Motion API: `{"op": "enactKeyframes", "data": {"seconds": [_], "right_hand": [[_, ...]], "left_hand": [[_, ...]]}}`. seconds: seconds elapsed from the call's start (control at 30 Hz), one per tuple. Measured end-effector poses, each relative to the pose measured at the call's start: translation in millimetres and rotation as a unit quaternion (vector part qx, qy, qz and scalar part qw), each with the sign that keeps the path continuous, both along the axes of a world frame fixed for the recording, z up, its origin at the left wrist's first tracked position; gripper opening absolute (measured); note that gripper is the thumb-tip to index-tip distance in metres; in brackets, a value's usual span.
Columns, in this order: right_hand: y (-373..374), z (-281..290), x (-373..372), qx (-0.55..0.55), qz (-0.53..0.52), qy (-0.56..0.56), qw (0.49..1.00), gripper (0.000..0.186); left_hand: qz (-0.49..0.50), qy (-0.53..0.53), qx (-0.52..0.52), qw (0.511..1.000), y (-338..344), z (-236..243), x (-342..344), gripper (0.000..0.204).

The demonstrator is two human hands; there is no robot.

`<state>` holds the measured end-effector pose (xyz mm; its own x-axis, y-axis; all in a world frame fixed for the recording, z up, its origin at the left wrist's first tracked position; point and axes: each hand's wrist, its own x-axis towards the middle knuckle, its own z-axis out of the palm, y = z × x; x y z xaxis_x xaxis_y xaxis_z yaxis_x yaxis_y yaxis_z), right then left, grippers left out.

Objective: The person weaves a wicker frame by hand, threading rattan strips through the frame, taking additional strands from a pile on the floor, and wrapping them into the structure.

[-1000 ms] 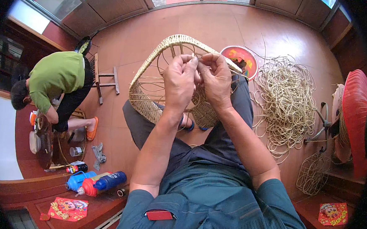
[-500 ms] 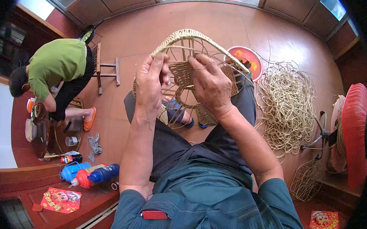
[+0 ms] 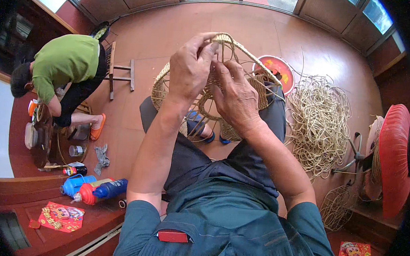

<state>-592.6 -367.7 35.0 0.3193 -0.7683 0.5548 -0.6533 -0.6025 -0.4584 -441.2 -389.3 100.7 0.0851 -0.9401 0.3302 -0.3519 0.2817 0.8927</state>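
Note:
A partly woven, basket-like frame (image 3: 160,80) of straw-coloured cord over thin ribs rests at my knees. Its thick braided rim arches up at the far side, and a round woven ring shows in its middle. My left hand (image 3: 191,67) is closed at the top of the rim, its fingers over the far edge and the thumb on the near side. Just right of it and lower, my right hand (image 3: 239,96) has its fingers bent in among the ribs and cords below the rim. What its fingertips pinch is hidden.
A big heap of loose cord (image 3: 318,128) lies on the floor at the right, beside a red basin (image 3: 279,69). A red-covered round seat (image 3: 394,158) stands far right. Vacuum flasks (image 3: 109,189) lie at lower left. A person in green (image 3: 66,61) bends over on the left.
My left hand has moved right and up from the rim's left part to its top. The right hand has shifted slightly right and down. The frame has turned a little.

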Motion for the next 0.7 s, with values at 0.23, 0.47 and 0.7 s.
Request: {"op": "enactKeyframes", "data": {"seconds": [0.23, 0.47, 0.7], "right_hand": [[-2, 3, 2, 0.017, 0.010, -0.041, 0.999, 0.044], [-6, -1, 1, -0.009, 0.001, -0.046, 0.999, 0.041], [-2, 0, 1, -0.018, 0.014, -0.056, 0.998, 0.042]], "left_hand": [[0.149, -0.263, -0.107, 0.947, 17, -29, -10, 0.057], [0.133, -0.201, -0.099, 0.966, 3, -34, -23, 0.062], [0.160, -0.219, -0.141, 0.952, 13, -39, -14, 0.062]]}}
